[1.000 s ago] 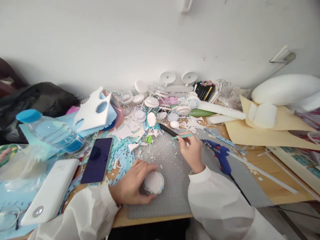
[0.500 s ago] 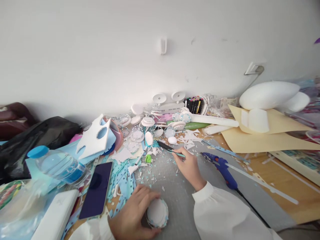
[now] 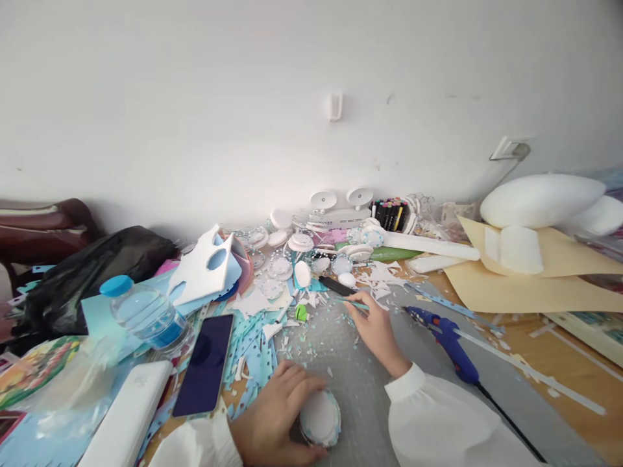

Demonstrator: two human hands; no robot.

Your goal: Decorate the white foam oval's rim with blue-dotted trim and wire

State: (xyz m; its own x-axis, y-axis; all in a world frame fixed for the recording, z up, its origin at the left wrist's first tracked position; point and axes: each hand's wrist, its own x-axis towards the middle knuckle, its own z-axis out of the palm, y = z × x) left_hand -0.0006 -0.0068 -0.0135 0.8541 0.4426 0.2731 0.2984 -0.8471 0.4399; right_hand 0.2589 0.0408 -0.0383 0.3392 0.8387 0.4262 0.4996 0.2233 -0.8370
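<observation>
A blue-capped clear bottle point(image 3: 150, 318) stands at the left of the bench point(image 3: 559, 344), its fill hard to tell; nearer, a see-through plastic bag point(image 3: 80, 389) lies crumpled, its contents unclear. Far off by the wall, dark markers point(image 3: 389, 213) with coloured ends sit packed together. The grey cutting mat point(image 3: 360, 389) has its barest room between the two hands; its far part is littered with scraps point(image 3: 309, 344), paper strips point(image 3: 248, 363) crowd its left edge, and a blue glue gun point(image 3: 450, 344) lies across its right side. The white disc point(image 3: 320, 418) is at the near middle, on or just over the mat, round and pale with blue-flecked trim about its rim. The left hand point(image 3: 280, 412) curls around its left side, thumb near and fingers far, its grip closed on the rim. Farther right, the right hand's point(image 3: 372, 327) grip pinches a thin teal tool point(image 3: 357, 304).
</observation>
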